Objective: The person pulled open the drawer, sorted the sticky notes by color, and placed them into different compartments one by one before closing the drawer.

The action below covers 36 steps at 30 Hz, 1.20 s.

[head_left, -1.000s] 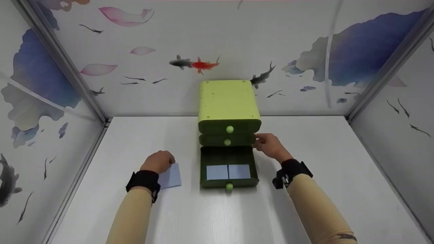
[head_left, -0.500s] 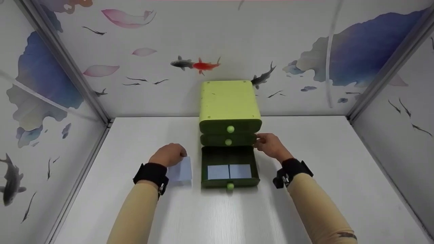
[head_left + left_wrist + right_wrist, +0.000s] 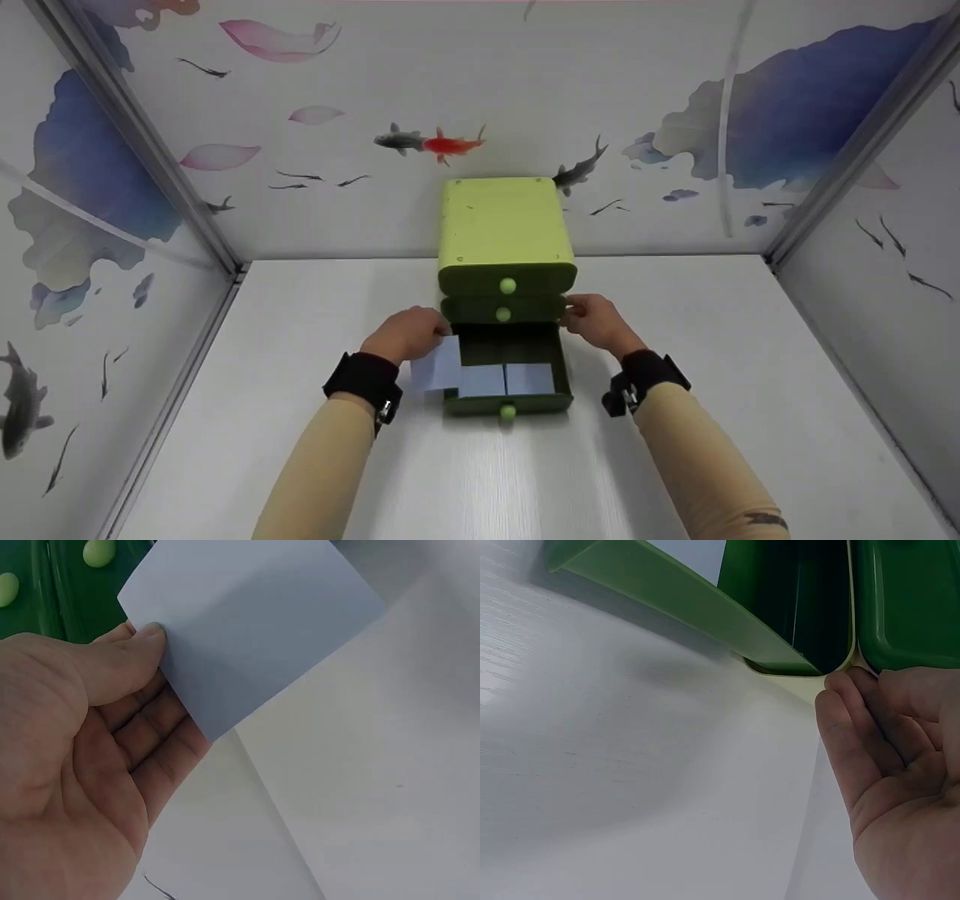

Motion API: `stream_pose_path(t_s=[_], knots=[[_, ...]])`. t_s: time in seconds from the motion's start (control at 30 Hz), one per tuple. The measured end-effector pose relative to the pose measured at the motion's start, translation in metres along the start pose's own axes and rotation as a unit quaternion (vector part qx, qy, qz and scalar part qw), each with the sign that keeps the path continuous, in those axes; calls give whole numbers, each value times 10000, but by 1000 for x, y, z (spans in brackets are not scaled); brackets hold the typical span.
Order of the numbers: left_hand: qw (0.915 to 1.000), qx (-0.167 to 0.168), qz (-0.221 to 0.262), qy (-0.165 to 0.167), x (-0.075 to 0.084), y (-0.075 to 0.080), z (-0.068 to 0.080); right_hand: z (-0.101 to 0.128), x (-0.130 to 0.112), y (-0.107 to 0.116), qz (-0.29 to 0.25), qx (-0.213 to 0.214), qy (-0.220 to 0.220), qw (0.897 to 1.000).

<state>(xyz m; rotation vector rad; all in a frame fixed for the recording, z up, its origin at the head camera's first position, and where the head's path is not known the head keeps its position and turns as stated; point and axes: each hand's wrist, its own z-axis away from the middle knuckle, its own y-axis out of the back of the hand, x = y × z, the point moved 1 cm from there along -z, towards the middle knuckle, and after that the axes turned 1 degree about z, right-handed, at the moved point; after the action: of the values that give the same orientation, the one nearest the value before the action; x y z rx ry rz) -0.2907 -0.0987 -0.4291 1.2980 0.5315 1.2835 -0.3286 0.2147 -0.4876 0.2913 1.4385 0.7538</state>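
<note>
Between thumb and fingers, my left hand pinches a pale blue square of paper by one edge. In the head view the paper overlaps the left wall of the lowest drawer, which is pulled out. Two similar paper squares lie side by side in that drawer. My right hand touches the right side of the green drawer cabinet. In the right wrist view its fingers, fairly straight, reach the cabinet's corner, with the thumb by the middle drawer's front.
Round light green knobs stick out from the drawer fronts. The cabinet stands at the back of a white table, near the back wall painted with fish and petals. Similar panels enclose both sides.
My left hand has moved right with the paper, lifting it from beside the cabinet to the lowest drawer's left edge. My right hand has stayed at the cabinet's side.
</note>
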Motion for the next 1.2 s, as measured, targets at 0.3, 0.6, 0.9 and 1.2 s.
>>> stream_pose_path(t_s=[0.3, 0.6, 0.9, 1.2], knots=[[9992, 96, -84, -387, 31, -14, -12, 0, 3, 1, 41, 69, -200, 9998], [9972, 229, -462, -541, 48, -37, -27, 0, 3, 0, -37, 69, -155, 9998], [9992, 47, -330, -229, 45, -58, -34, 1, 3, 1, -148, 40, -218, 9996], [9997, 128, -143, -179, 39, -71, -43, 2, 1, 1, -253, 97, -364, 9990]])
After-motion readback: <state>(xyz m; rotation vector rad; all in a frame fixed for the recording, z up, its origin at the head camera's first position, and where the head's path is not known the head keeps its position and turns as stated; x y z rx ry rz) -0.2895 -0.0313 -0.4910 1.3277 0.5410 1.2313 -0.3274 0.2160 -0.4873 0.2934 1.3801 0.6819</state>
